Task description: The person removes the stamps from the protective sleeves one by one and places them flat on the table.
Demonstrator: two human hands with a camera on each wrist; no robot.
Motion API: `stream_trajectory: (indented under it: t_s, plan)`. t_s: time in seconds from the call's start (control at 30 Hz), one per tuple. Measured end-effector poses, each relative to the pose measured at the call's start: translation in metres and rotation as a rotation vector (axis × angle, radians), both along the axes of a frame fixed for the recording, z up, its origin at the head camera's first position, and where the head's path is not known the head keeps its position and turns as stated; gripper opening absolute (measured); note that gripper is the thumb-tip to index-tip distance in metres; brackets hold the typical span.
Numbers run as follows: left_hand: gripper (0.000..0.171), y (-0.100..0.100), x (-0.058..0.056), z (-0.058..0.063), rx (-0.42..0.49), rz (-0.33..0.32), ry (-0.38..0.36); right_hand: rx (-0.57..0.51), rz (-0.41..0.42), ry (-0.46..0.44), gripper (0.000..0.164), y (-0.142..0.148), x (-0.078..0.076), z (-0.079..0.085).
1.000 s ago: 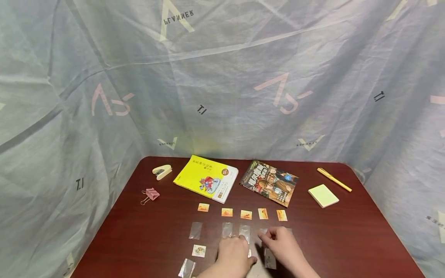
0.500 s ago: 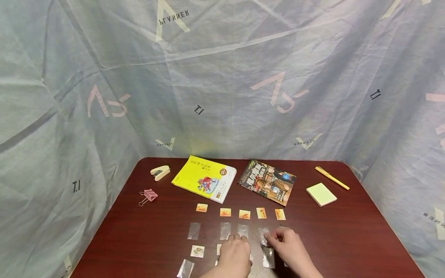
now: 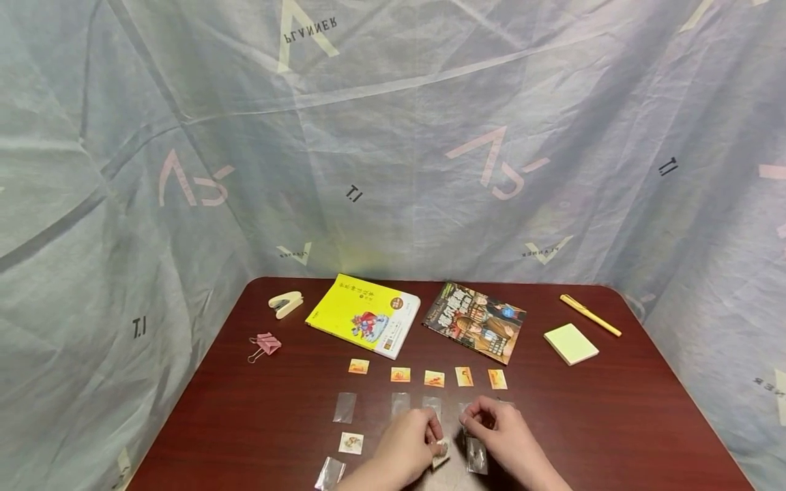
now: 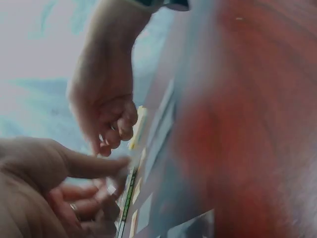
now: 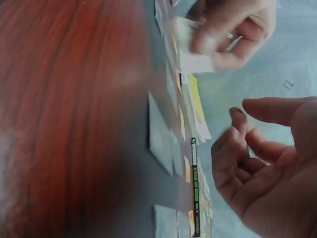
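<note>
Narrow gap parts left fingers from right fingers; held card juts in

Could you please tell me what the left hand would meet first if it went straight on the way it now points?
Probably the right hand: in the head view, the left hand, which pinches a pale card, points across toward it. Their relative heights are unclear, so a miss is possible.

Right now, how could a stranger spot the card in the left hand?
On the dark red table, start at the yellow book at the back. Come nearer, past the row of orange cards, to the left hand. It pinches a small pale card, while the orange ones lie flat.
</note>
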State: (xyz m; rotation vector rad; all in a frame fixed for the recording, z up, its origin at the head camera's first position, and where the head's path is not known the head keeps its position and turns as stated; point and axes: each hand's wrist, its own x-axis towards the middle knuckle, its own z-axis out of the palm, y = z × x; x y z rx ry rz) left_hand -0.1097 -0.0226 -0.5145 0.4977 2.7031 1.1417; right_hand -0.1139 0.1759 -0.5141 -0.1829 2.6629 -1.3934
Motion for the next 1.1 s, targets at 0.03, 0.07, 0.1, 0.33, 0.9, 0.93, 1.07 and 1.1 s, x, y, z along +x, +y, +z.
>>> stream_trajectory:
  t_s: [0.03, 0.07, 0.1, 0.33, 0.9, 0.93, 1.07, 1.1]
  plan:
    - [0.02, -0.003, -0.002, 0.002, 0.096, 0.008, -0.038, -0.035, 0.018, 0.015, 0.012, -0.001, 0.0, 0.001]
    - [0.02, -0.006, -0.005, 0.004, 0.185, 0.011, -0.062, -0.074, 0.037, 0.033, 0.009, -0.002, 0.0, 0.003]
    - [0.019, -0.009, -0.008, 0.006, 0.262, 0.011, -0.073, -0.11, 0.058, 0.055, 0.008, -0.003, 0.0, 0.005]
    - [0.018, -0.029, -0.023, 0.016, 0.488, -0.019, -0.014, -0.3, 0.183, 0.183, 0.012, -0.012, 0.0, 0.019]
    - [0.016, -0.037, -0.013, 0.049, 0.522, -0.059, -0.082, -0.345, 0.31, 0.125, 0.008, -0.016, -0.005, 0.018]
    - [0.016, -0.037, -0.013, 0.049, 0.521, -0.06, -0.079, -0.341, 0.314, 0.127, 0.007, -0.016, -0.005, 0.018]
    - [0.016, -0.037, -0.013, 0.047, 0.519, -0.059, -0.076, -0.352, 0.338, 0.107, 0.008, -0.016, -0.006, 0.019]
    - [0.016, -0.037, -0.013, 0.046, 0.518, -0.058, -0.076, -0.362, 0.35, 0.103, 0.008, -0.016, -0.007, 0.019]
